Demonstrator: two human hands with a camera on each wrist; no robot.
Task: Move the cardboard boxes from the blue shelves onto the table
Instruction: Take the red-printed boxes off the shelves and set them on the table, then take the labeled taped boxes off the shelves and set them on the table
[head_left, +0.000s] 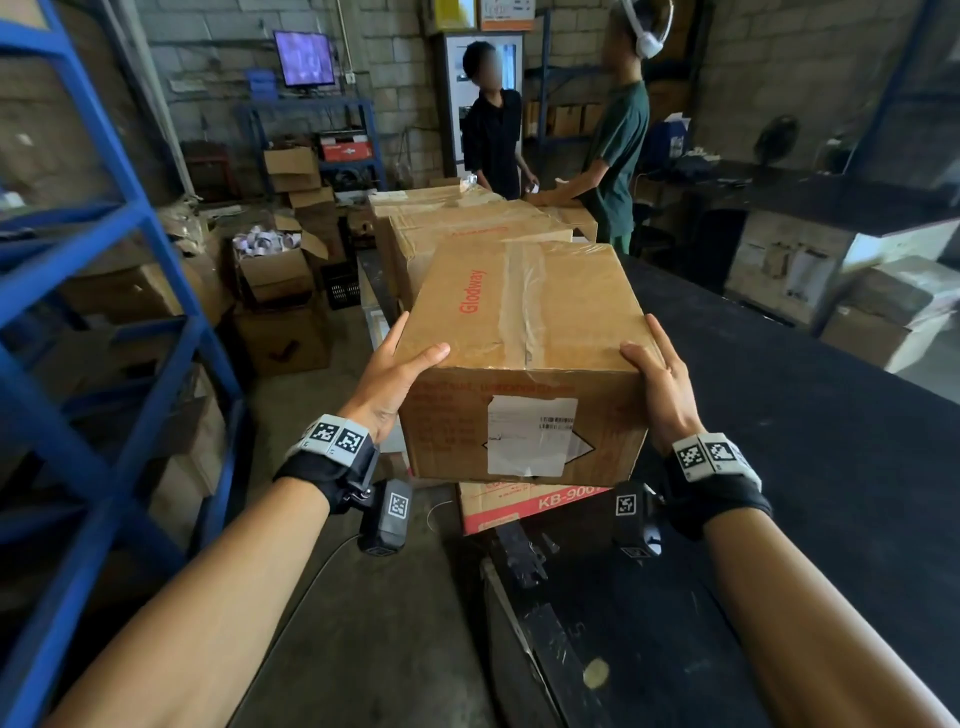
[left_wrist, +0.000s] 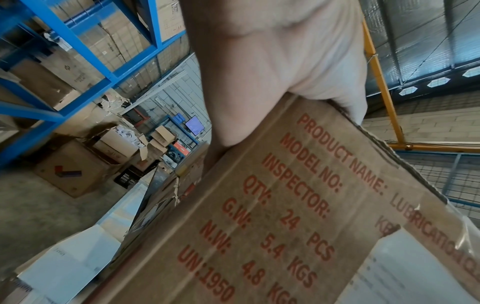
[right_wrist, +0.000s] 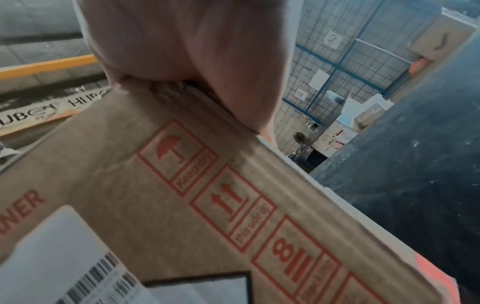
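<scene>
Box sealed, between both hands

Obstacles and open room, as seen from the head view:

- Counter: dark top bare to the right of the carried box; open passage there.
- Row of boxes: stands on the counter directly beyond the carried box, blocking the far left portion.
- Red-printed box: lies beneath the carried box at the counter's near corner.
- Blue shelves: frame closes off the left side.
- Floor aisle: concrete strip between shelves and counter, passable; floor cartons crowd its far end.
- Two people: stand at the counter's far end.
</scene>
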